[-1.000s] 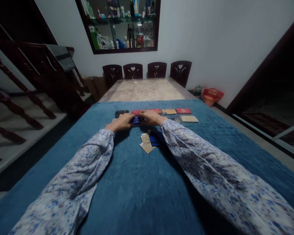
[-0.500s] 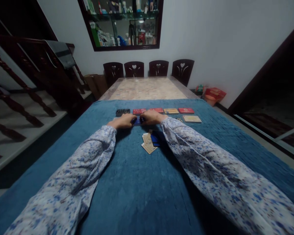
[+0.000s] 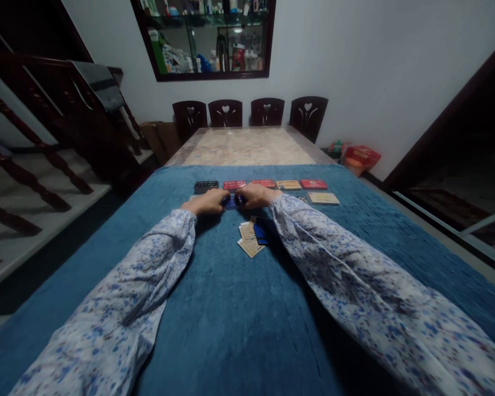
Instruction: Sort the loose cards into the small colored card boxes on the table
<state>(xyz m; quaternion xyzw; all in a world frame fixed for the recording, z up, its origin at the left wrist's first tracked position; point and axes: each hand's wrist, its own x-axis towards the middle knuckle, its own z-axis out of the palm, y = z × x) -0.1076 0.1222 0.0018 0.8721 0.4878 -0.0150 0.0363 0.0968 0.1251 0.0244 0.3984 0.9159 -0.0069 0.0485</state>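
Observation:
A small stack of blue cards [image 3: 231, 203] lies on the blue cloth, with a hand at each side of it. My left hand [image 3: 208, 202] is closed on its left end, fingers curled. From the right, my right hand [image 3: 254, 196] grips the other end; the knuckles hide most of the stack. Below my right wrist, loose cream cards [image 3: 251, 247] lie fanned out, partly under some dark blue cards [image 3: 261, 235]. Just beyond my hands runs a row of card stacks: black [image 3: 206, 186], red [image 3: 234, 185], another red, yellow [image 3: 287, 185] and red [image 3: 313, 184].
A cream card stack [image 3: 323, 198] sits right of my right hand, with another stack half hidden by my sleeve. The blue cloth [image 3: 226, 308] covers the near table; bare marble top [image 3: 247, 146] shows beyond. Several dark chairs [image 3: 268, 113] stand at the far end.
The view has tipped slightly downward. Both hands stay at the blue card stack, with hardly any movement.

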